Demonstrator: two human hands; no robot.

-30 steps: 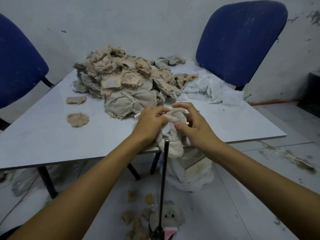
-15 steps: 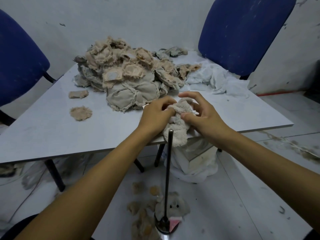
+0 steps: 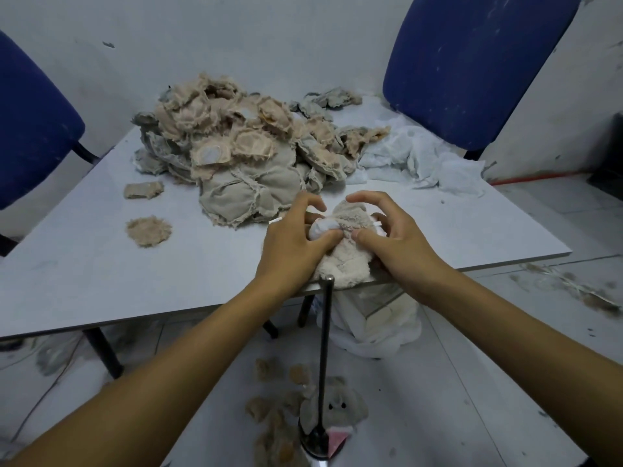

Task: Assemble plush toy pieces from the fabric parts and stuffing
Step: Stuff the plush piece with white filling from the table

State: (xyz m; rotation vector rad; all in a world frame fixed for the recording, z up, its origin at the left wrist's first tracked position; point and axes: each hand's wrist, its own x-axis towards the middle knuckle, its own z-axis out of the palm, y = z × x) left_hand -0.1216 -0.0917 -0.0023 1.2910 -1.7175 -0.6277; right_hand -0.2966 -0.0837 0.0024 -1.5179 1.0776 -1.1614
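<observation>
A cream plush piece (image 3: 347, 257) lies at the near edge of the grey table (image 3: 84, 264), with white stuffing (image 3: 322, 228) bulging from its opening. My left hand (image 3: 293, 241) grips the piece's left side, thumb pressed by the stuffing. My right hand (image 3: 394, 237) pinches the right side of the piece, fingers curled over its top. A big heap of beige and grey fabric parts (image 3: 249, 156) sits at the table's far middle. A thin metal rod (image 3: 325, 348) stands upright just below the piece, on a round base on the floor.
Two loose fabric pieces (image 3: 148, 230) lie left on the table, white wadding (image 3: 421, 153) at the far right. Blue chairs stand at the left (image 3: 30, 129) and at the back right (image 3: 472, 62). On the floor are a finished plush head (image 3: 337, 407), scraps and a white bag (image 3: 374, 325).
Both hands stay on the plush piece; the fingers have spread and white stuffing now shows at its opening. The camera has moved a little closer.
</observation>
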